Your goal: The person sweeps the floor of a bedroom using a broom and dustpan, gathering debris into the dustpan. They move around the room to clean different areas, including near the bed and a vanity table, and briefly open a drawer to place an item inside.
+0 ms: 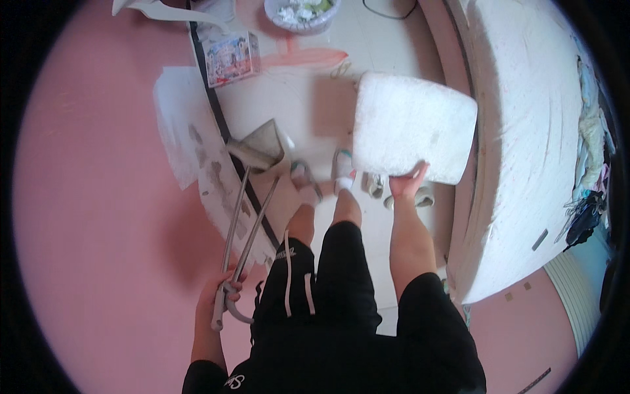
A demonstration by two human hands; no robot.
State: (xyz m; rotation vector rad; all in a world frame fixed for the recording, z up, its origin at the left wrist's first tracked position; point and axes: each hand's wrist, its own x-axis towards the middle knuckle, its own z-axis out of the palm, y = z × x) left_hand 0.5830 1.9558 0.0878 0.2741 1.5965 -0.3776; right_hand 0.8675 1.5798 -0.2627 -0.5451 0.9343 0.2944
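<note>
- The right hand (405,186) gripped the near edge of a white block (415,125), thumb on its upper face; the fingers beneath were hidden.
- The block, squarish with rounded corners, was in front of the person and to the right, beside the white mattress (518,131) and just beyond some shoes (375,186) on the floor (302,105). Whether any part of it rested on something could not be told.
- It looked light for its bulk, perhaps foam or hollow plastic: stiff enough to keep its shape, yet likely to dent or chip at the corners. Its broad face seemed smooth and could slip; with only one edge held, the far side would tend to sag, so a grip nearer the middle of a side, or at two opposite edges, would balance better.
- The left hand (222,289) was closed around two slim metal rods (252,226) near their ends.
- They sloped forward to a grey dustpan (259,148) beside the wall. The rods seemed rigid and fairly slick, best held high, near the hooked end.
</note>
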